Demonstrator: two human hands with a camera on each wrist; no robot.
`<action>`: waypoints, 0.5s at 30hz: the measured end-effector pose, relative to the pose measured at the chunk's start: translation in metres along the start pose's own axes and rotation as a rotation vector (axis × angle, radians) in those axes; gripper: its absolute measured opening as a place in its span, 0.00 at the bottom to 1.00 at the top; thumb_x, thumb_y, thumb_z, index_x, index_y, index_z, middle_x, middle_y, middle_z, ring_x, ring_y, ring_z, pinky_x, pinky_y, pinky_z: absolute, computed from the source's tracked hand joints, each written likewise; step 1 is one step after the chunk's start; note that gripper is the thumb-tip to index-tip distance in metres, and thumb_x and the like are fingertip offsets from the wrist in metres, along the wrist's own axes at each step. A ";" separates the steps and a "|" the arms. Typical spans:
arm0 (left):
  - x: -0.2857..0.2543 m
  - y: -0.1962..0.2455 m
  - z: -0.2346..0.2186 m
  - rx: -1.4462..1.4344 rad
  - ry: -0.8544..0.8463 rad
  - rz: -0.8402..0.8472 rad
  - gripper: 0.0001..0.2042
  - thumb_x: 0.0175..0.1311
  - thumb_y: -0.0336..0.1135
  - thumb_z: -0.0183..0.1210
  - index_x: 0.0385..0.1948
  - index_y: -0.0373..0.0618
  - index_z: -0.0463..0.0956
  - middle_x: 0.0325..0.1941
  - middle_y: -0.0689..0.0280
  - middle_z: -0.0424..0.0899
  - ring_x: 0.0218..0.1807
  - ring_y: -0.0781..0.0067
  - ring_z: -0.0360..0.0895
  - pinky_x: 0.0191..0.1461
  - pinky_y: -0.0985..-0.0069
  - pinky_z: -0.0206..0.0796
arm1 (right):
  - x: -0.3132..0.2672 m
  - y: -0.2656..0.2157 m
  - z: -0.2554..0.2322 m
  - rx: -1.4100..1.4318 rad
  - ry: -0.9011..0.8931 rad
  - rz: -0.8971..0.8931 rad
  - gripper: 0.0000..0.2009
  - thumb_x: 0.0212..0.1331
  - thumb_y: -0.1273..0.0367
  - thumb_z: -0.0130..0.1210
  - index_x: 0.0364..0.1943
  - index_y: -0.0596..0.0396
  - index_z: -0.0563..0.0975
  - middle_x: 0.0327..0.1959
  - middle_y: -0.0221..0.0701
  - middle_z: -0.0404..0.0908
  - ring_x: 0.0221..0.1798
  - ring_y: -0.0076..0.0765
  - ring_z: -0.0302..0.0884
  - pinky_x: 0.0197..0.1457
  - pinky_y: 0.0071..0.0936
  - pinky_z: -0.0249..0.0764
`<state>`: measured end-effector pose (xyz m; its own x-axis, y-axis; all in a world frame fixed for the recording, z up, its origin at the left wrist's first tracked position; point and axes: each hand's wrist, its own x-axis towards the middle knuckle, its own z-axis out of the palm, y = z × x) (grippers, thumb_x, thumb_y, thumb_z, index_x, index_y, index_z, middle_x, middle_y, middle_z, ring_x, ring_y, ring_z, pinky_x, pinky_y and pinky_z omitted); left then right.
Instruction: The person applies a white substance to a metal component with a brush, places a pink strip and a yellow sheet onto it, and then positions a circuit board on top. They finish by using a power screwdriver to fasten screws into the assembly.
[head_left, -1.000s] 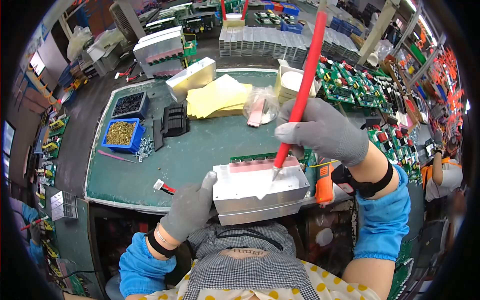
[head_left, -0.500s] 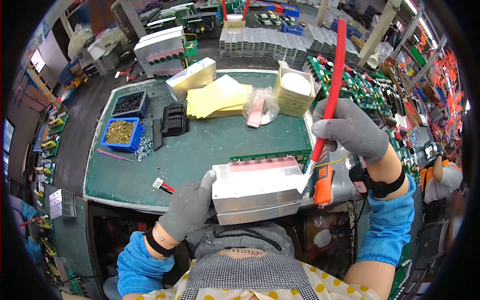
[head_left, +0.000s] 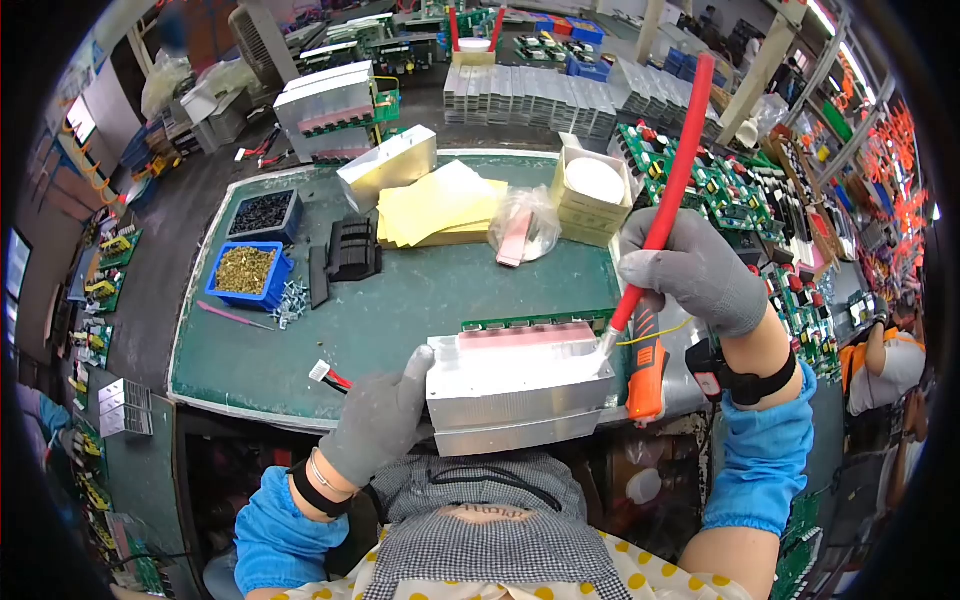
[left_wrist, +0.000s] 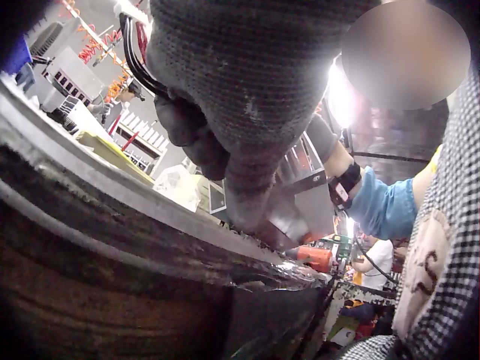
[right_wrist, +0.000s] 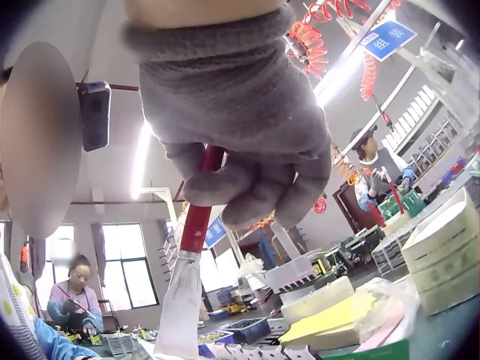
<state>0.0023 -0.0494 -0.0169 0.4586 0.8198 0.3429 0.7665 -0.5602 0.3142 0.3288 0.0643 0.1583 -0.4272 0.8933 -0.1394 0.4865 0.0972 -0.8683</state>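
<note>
A silver metal block [head_left: 520, 400] with white paste and a pink strip on top lies at the table's near edge, a green circuit board [head_left: 540, 321] along its far side. My gloved left hand [head_left: 378, 425] holds the block's left end, thumb at its top corner; in the left wrist view the left hand [left_wrist: 247, 97] hides much of the block. My gloved right hand [head_left: 700, 270] grips a long red handle [head_left: 680, 160], whose brush-like tip touches the block's right end. In the right wrist view the right hand [right_wrist: 240, 127] pinches the handle [right_wrist: 196, 225] above its whitish tip [right_wrist: 180, 300].
An orange tool [head_left: 648, 380] lies just right of the block. Behind stand blue bins [head_left: 285, 270], black parts [head_left: 353, 250], yellow sheets [head_left: 440, 205], a plastic bag [head_left: 525, 222] and a box with a white round top [head_left: 592, 205]. A red-black cable [head_left: 335, 378] lies by the left hand.
The right hand has carried the red-handled tool from the middle of the block's top to its right end, with white paste now spread there. The left hand has stayed on the left end.
</note>
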 end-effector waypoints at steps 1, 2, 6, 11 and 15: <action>0.000 0.000 -0.001 0.001 -0.017 -0.014 0.47 0.43 0.36 0.74 0.66 0.29 0.55 0.33 0.51 0.81 0.31 0.45 0.79 0.33 0.55 0.69 | 0.000 0.002 -0.006 -0.009 -0.010 0.005 0.13 0.56 0.63 0.60 0.31 0.60 0.76 0.22 0.30 0.77 0.20 0.22 0.75 0.26 0.22 0.72; 0.001 0.001 -0.002 0.001 -0.033 -0.028 0.47 0.43 0.36 0.74 0.66 0.29 0.55 0.33 0.50 0.81 0.31 0.45 0.79 0.33 0.55 0.69 | -0.001 0.006 -0.012 -0.019 -0.019 0.009 0.12 0.56 0.63 0.60 0.31 0.60 0.76 0.22 0.30 0.77 0.20 0.22 0.75 0.26 0.22 0.72; 0.007 0.004 -0.008 0.014 -0.073 -0.064 0.47 0.46 0.39 0.73 0.67 0.29 0.54 0.32 0.50 0.81 0.31 0.45 0.79 0.32 0.54 0.69 | -0.007 0.001 -0.022 0.105 0.113 -0.003 0.11 0.56 0.65 0.60 0.32 0.59 0.77 0.24 0.30 0.78 0.22 0.21 0.76 0.28 0.21 0.72; 0.026 0.005 -0.022 -0.010 -0.358 -0.273 0.48 0.50 0.46 0.72 0.67 0.28 0.54 0.34 0.48 0.82 0.35 0.45 0.82 0.35 0.55 0.72 | -0.008 -0.002 -0.049 0.132 0.514 -0.370 0.13 0.62 0.64 0.59 0.42 0.60 0.78 0.28 0.28 0.79 0.32 0.21 0.76 0.40 0.19 0.71; 0.032 -0.008 -0.023 -0.294 -0.355 -0.324 0.50 0.44 0.46 0.77 0.67 0.32 0.55 0.44 0.44 0.83 0.48 0.43 0.82 0.48 0.59 0.74 | 0.020 0.024 -0.090 -0.022 0.653 -0.498 0.13 0.69 0.72 0.53 0.55 0.60 0.75 0.34 0.27 0.80 0.39 0.22 0.77 0.46 0.21 0.73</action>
<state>0.0002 -0.0213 0.0116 0.3831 0.9165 -0.1153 0.7590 -0.2412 0.6048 0.4011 0.1242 0.1774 -0.0713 0.8179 0.5710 0.3748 0.5525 -0.7445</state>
